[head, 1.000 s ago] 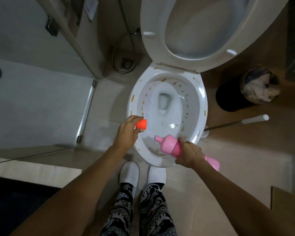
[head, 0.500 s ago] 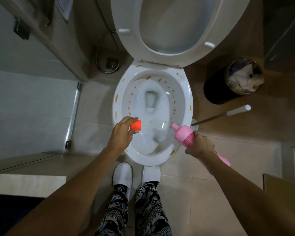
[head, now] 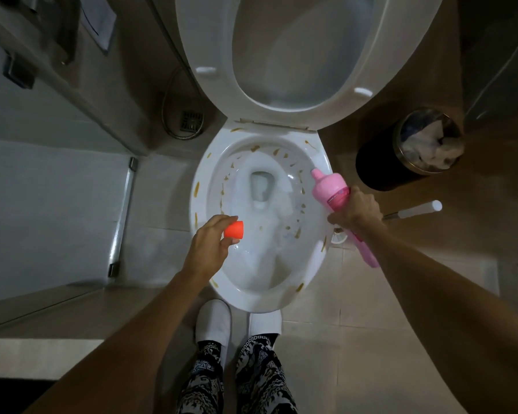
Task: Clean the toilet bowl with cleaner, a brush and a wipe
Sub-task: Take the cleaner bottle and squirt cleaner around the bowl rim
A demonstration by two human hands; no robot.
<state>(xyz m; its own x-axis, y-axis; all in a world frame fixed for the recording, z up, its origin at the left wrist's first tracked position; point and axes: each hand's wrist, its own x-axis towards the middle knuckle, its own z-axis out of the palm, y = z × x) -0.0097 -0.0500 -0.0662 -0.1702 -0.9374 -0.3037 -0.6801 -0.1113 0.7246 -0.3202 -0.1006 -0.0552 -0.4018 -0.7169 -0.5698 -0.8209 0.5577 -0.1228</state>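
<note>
Many brown smears are dotting the bowl [head: 253,282], along its rim and down its inner wall, and pale cleaner appears to be pooling round the drain. The bowl is standing open, its seat [head: 222,64] raised against the back. The right hand [head: 355,209] is wrapping its fingers round the pink bottle [head: 331,189], tilting the uncapped nozzle over the right rim. The left hand [head: 210,245] is pinching the orange cap [head: 234,229] between thumb and fingertips, directly above the left part of the bowl.

The likeliest slip, I judge, is that cap: a loosening pinch would be dropping it straight into the water. The nozzle is sitting right at the rim's edge, so a squeeze there could be sending cleaner down the outer wall onto the tiles, just ahead of the white slippers [head: 214,321], making the floor slick. Splash-back onto bare forearms is another risk.

The brush handle [head: 413,210] is lying behind the right wrist, near enough for an elbow to be knocking it. Beyond it a bin [head: 380,162] is standing, stuffed with white paper.
</note>
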